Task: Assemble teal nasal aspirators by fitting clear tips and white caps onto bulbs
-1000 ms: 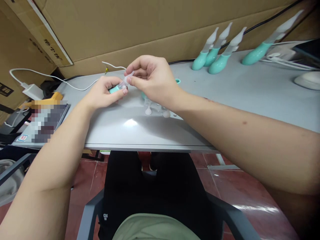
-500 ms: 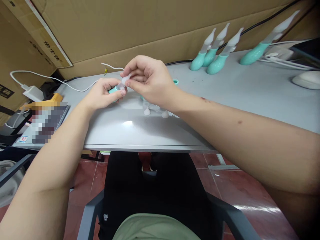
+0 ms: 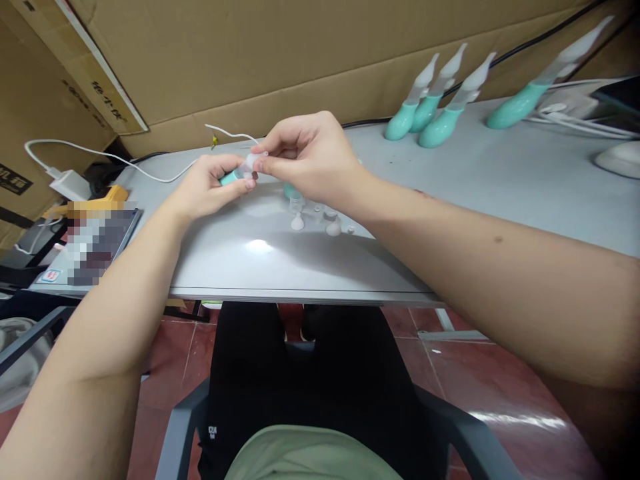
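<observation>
My left hand [image 3: 210, 183] is wrapped round the teal and clear body of a bulb nasal aspirator [image 3: 230, 178], held tilted above the table. The thumb and fingers of my right hand [image 3: 305, 157] pinch its soft white tip [image 3: 254, 160], which sits at the end of the clear part. My fingers partly hide where the tip and clear part meet. Below my right hand lie loose pieces: a teal part [image 3: 290, 191], a clear cup-like piece [image 3: 297, 203], two white tips [image 3: 297, 222] and small white pieces [image 3: 351, 230]. My right hand partly covers this group.
Several finished-looking nasal aspirators [image 3: 440, 127] stand at the back right, by a cardboard wall [image 3: 250, 60]. A white mouse-like object [image 3: 620, 160] and cables are far right. At left are a white charger [image 3: 70, 185], a yellow tool [image 3: 113, 198] and a blurred-out device [image 3: 103, 247].
My right hand has turned slightly, its fingers closer round the white tip. More of the loose pieces beneath it show now. The view has shifted a little.
</observation>
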Tool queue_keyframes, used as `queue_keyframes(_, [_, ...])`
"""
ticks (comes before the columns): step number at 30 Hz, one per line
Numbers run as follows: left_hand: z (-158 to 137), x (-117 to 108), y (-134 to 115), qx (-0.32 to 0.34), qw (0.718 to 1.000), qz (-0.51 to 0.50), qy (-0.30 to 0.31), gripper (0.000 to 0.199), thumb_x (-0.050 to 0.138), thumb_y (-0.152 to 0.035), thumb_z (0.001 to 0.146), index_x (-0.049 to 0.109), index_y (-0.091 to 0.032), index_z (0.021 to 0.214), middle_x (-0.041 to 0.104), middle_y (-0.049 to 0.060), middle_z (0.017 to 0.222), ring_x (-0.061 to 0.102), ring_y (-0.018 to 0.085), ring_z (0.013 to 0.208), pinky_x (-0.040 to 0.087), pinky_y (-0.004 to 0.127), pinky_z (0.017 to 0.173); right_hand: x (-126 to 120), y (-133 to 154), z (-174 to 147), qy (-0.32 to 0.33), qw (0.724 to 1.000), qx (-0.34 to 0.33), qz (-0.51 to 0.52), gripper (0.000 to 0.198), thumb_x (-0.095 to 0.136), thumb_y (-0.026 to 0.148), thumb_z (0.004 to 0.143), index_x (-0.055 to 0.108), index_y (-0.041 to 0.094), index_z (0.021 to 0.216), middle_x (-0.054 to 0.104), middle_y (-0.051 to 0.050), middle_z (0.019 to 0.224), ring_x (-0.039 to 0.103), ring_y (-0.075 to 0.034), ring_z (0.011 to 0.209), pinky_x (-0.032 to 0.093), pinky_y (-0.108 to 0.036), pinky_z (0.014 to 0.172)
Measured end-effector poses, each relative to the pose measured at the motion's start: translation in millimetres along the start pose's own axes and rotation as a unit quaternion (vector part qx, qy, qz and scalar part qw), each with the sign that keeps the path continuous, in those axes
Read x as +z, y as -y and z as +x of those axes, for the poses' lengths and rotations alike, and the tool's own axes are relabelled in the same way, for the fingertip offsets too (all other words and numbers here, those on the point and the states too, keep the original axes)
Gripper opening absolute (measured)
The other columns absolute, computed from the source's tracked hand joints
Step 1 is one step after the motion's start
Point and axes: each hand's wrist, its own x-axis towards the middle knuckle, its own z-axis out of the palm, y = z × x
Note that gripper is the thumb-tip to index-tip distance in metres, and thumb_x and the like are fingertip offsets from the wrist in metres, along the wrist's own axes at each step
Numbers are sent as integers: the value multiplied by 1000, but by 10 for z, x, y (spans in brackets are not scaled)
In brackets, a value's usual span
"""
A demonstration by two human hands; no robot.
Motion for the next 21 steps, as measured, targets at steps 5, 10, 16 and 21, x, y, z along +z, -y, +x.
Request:
queue_keyframes(5, [-14,2,-4,-1,1000,-3,9,84,77,-97,87,81,-14,96,77,6,86,60,8,85,50,23,81,-45,23,26,5,999,52,-5,35,96,-3,93,87,29,83,86,1,87,87,-25,86,75,-39,88])
queue_keyframes(10, [-30,34,14,1,1000,-11,-4,80,79,-92,90,84,-13,98,81,7,94,65,8,89,54,23,86,-73,11,56,27,996,63,56,37,85,-8,88,88,28,82,86,1,85,85,-21,84,73,-34,84])
queue_keyframes(16, [-24,41,14,-4,1000,-12,6,73,81,-86,92,85,-13,101,82,6,97,62,6,85,51,22,81,-73,27,72,36,997,62,30,29,88,-1,86,86,27,80,86,-1,84,83,-21,81,72,-33,80])
queue_keyframes(21, [-15,42,-18,13,1000,-7,2,71,80,-84,94,81,-14,96,86,8,103,71,10,96,58,23,89,-99,14,79,46,997,55,4,18,89,9,86,86,26,88,86,-3,85,84,-23,82,71,-37,82])
